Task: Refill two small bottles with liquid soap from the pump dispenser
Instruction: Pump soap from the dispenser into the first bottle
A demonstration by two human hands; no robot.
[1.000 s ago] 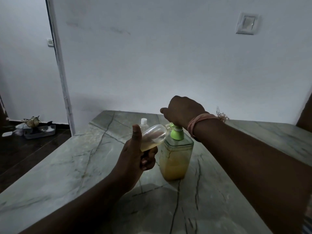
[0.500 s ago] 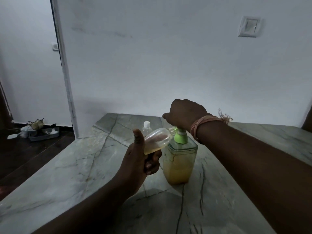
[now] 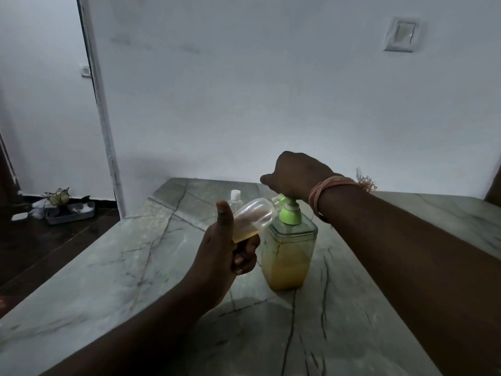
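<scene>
amber soap fills roughly a third of the tilted bottle [image 3: 250, 216], left hand [image 3: 225, 253] fingers curled around it; right hand [image 3: 294, 173] fingers folded over pump dispenser [image 3: 288, 245] head; capped second bottle [image 3: 235, 200] at 11 o'clock, contents unclear

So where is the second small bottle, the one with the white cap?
In the head view, the capped bottle stands on the table, behind the left hand and left of the pump dispenser.
</scene>
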